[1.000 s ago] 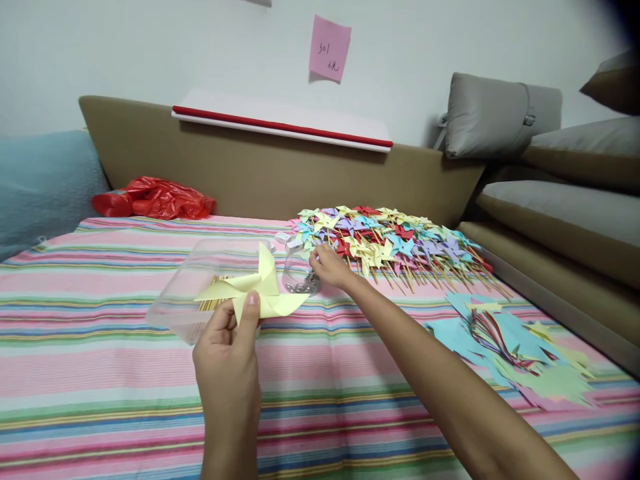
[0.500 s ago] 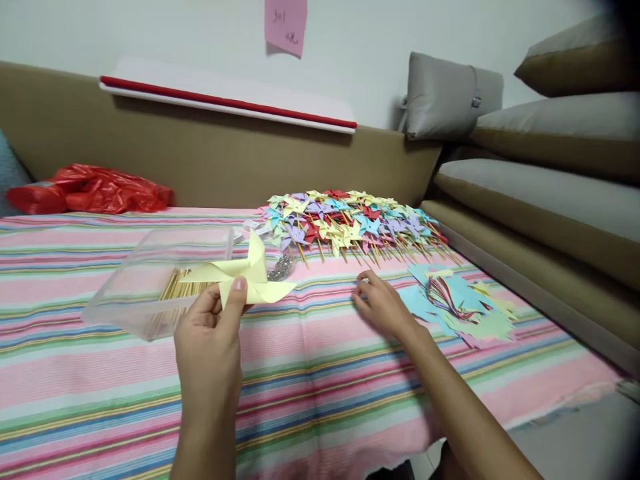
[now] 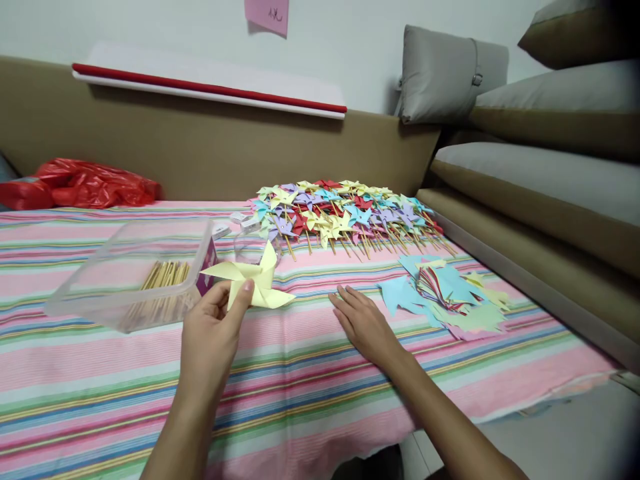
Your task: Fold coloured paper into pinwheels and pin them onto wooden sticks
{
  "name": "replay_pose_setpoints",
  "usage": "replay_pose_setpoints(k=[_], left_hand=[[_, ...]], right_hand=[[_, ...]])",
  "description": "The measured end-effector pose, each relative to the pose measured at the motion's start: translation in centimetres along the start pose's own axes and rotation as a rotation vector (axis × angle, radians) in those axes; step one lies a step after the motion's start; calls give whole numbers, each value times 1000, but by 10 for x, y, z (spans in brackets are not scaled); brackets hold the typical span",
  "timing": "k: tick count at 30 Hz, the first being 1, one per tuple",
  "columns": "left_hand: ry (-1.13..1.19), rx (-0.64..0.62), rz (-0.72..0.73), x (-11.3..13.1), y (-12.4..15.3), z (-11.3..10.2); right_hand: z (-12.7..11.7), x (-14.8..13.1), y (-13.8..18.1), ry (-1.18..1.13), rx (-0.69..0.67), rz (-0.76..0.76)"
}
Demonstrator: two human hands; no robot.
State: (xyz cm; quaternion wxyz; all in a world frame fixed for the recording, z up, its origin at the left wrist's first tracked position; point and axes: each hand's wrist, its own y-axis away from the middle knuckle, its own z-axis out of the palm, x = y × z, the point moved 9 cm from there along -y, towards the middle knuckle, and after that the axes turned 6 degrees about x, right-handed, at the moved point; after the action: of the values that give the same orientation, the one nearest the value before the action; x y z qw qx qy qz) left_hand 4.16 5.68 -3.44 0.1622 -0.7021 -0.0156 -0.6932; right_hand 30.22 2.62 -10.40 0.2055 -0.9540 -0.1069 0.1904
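My left hand (image 3: pixel 220 320) pinches a pale yellow paper pinwheel (image 3: pixel 257 280), thumb on its front near the middle. No stick shows on this pinwheel. My right hand (image 3: pixel 361 325) lies palm down on the striped cloth (image 3: pixel 280 407), fingers stretched out and holding nothing. Just right of it is a loose pile of coloured paper pieces (image 3: pixel 400 293), some blue, green and pink. Left of my left hand stands a clear plastic box (image 3: pixel 95 293) with thin wooden sticks (image 3: pixel 165 275) in it. A round clear container (image 3: pixel 245 248) is partly hidden behind the pinwheel.
Many finished pinwheels (image 3: pixel 330 223) on sticks lie heaped at the back. Small white boxes (image 3: pixel 220 231) sit near the plastic box. A red plastic bag (image 3: pixel 95 183) lies at back left. Stacked cushions (image 3: pixel 540 180) line the right side, and a brown backrest (image 3: pixel 210 157) stands behind.
My right hand has moved slightly left and flattened onto the cloth, its fingers straightening. The pinwheel in my left hand is tilted a little differently. The view has shifted slightly.
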Motion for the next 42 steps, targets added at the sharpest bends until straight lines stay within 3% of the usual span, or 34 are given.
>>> replay_pose_setpoints(k=[5, 11, 16, 18, 23, 29, 36, 42], left_hand=[[19, -68, -28, -13, 4, 18], [-158, -135, 55, -12, 12, 29], [-270, -153, 138, -3, 25, 38], [-242, -191, 125, -4, 31, 46], [-95, -292, -18, -11, 44, 63], [108, -341, -169, -13, 48, 69], [107, -350, -167, -14, 48, 69], [109, -366, -170, -12, 50, 70]], right_hand=[[0, 0, -6, -56, 49, 64], [-32, -3, -8, -213, 196, 187], [-42, -23, -8, -899, 263, 368], [-43, -39, -9, -1031, 237, 357], [-57, -65, -13, -875, 310, 195], [-53, -57, -13, -816, 322, 245], [-60, -61, -14, -788, 347, 90], [-61, -59, -14, -795, 338, 77]])
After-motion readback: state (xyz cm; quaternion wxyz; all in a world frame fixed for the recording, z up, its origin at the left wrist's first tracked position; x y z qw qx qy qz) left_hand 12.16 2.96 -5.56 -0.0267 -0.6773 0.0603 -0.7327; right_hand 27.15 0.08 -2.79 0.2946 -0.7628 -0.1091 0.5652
